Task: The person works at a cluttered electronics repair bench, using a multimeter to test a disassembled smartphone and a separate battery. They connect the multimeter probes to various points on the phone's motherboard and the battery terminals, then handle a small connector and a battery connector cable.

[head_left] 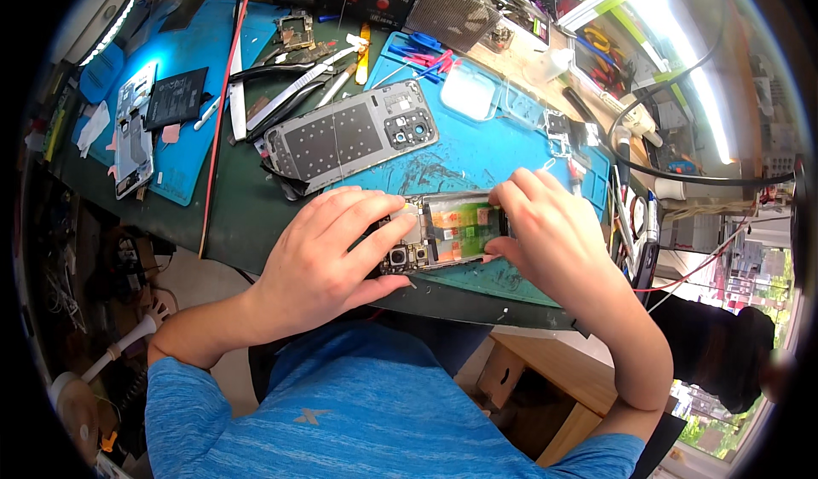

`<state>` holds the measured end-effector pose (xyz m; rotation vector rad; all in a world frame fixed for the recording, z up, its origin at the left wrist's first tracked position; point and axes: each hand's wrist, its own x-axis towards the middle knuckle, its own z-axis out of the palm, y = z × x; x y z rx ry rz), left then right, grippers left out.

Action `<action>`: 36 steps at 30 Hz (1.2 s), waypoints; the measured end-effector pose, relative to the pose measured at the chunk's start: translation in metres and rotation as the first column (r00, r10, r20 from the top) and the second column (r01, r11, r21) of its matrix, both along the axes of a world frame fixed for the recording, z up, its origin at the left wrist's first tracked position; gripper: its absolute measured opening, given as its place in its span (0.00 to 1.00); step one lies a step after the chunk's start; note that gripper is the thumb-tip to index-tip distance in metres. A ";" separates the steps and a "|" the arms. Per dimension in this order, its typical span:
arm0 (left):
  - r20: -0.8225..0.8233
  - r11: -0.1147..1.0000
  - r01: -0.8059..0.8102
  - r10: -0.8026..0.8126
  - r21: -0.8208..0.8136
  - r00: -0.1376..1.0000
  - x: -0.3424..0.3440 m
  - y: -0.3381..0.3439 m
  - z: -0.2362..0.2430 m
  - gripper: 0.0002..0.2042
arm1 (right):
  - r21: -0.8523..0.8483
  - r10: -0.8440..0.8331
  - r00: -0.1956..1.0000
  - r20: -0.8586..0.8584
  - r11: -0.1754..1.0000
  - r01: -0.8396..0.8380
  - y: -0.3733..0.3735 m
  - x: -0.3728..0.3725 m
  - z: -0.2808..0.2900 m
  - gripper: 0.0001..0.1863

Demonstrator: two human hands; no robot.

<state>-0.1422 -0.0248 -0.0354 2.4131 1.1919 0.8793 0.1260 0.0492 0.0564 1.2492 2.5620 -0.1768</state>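
Note:
An opened phone (pixel 445 256) lies crosswise near the front edge of the bench, its circuit board and camera lenses bare at the left end. Green and orange strips show in its battery bay. My left hand (pixel 328 245) is closed around the camera end, fingers over the top edge and thumb along the near side. At the other end, my right hand (pixel 550 227) grips the phone between fingers and thumb. Just beyond it rests a grey phone back panel (pixel 341 134) with a dotted surface and a camera cutout.
A blue work mat (pixel 409 168) covers part of the bench. Left are a silver phone frame (pixel 134 134) and a black battery (pixel 176 98). Pliers (pixel 294 91), a clear plastic box (pixel 470 89) and several blue and pink tools (pixel 426 57) lie farther back. A black cable (pixel 694 172) loops at right.

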 end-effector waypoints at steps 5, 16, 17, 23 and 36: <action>0.012 1.000 0.001 -0.001 0.005 1.000 0.002 0.001 -0.001 0.35 | -0.139 -0.028 0.999 -0.016 0.990 0.025 0.025 0.003 -0.004 0.24; 0.025 1.000 -0.007 0.007 -0.003 1.000 0.001 0.000 -0.002 0.37 | -0.451 -0.529 0.827 -0.191 0.795 0.404 0.033 0.001 -0.001 0.09; 0.025 1.000 -0.007 0.007 -0.005 1.000 0.001 0.000 -0.002 0.37 | -0.406 -0.508 0.831 -0.226 0.825 0.394 0.030 0.004 -0.004 0.08; 0.021 1.000 -0.007 0.008 -0.015 1.000 0.001 0.001 -0.001 0.37 | -0.431 -0.510 0.822 -0.253 0.820 0.376 0.022 0.010 -0.009 0.08; -0.007 1.000 0.003 -0.003 0.008 1.000 0.000 0.001 0.001 0.36 | -0.120 -0.258 0.875 -0.409 0.966 0.228 0.005 0.016 -0.017 0.10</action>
